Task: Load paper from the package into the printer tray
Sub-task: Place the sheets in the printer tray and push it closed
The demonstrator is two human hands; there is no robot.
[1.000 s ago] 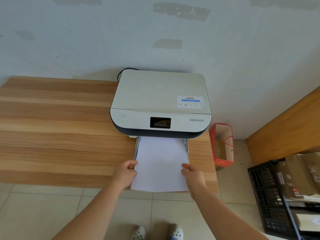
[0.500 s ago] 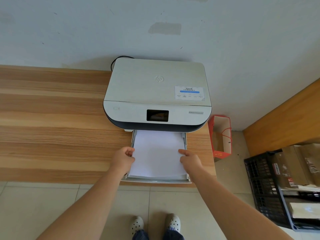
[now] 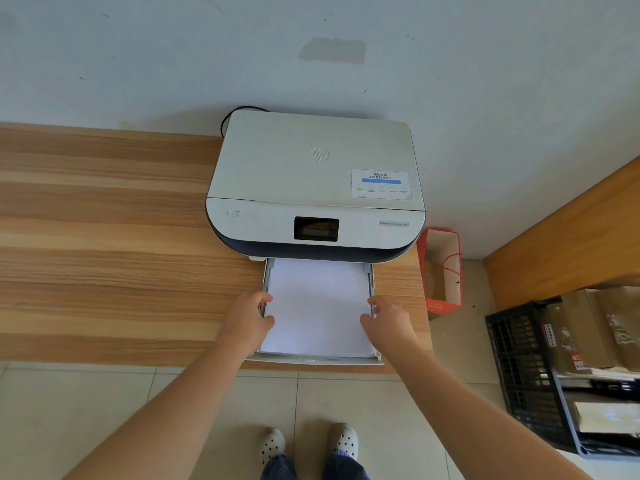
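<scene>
A white printer [image 3: 317, 181] with a dark base stands on the wooden desk [image 3: 104, 237] against the wall. Its paper tray [image 3: 311, 360] is pulled out toward me over the desk's front edge. A stack of white paper [image 3: 318, 306] lies flat inside the tray. My left hand [image 3: 247, 322] rests at the stack's left edge, fingers curled on the tray's side. My right hand [image 3: 388, 320] is at the right edge, thumb on the paper and fingers by the tray's side rail. No paper package is in sight.
A red paper bag [image 3: 443, 271] stands on the floor right of the desk. A black crate [image 3: 519, 375] with boxes and papers sits at the lower right. A wooden panel [image 3: 571, 237] runs along the right wall. My feet [image 3: 308, 443] are on the tiled floor below.
The paper stack has slid forward from overhanging the desk edge to lying fully inside the tray. Both hands moved forward with it and now sit at the tray's sides.
</scene>
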